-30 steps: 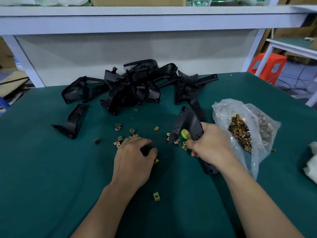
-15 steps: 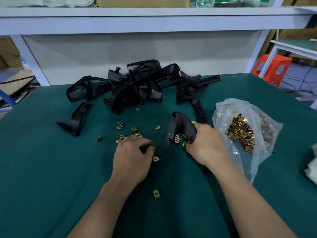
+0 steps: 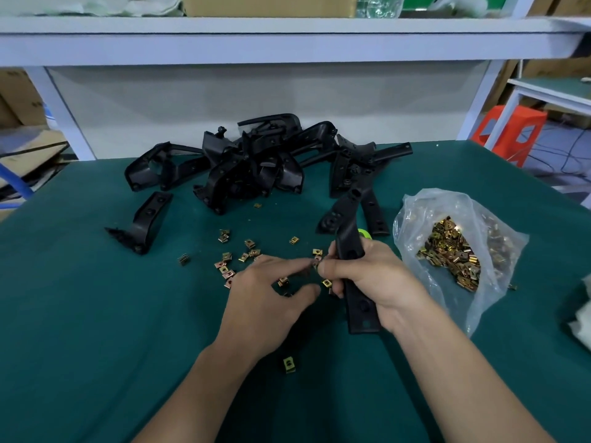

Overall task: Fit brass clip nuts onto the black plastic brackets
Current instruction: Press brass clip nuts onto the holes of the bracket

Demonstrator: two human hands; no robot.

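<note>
My right hand (image 3: 377, 276) grips a long black plastic bracket (image 3: 350, 247) at its middle, holding it just above the green table (image 3: 96, 314). My left hand (image 3: 268, 295) lies beside it with fingers spread. Its index finger reaches to a brass clip nut (image 3: 316, 261) at the bracket's left edge, and motion blur hides the contact. Loose clip nuts (image 3: 225, 268) are scattered left of my hands, and one more nut (image 3: 288, 364) lies below my left wrist. A heap of black brackets (image 3: 256, 164) sits at the back.
A clear plastic bag (image 3: 415, 206) full of brass nuts lies open to the right of my right hand. One bracket (image 3: 148, 219) lies apart at the left. A white cloth (image 3: 582, 314) sits at the right edge. A shelf (image 3: 287, 36) overhangs the back of the table.
My right hand lifted and turned the bracket so its long end now points toward me. My left hand moved right from the scattered nuts, its index finger now stretched to the bracket's edge.
</note>
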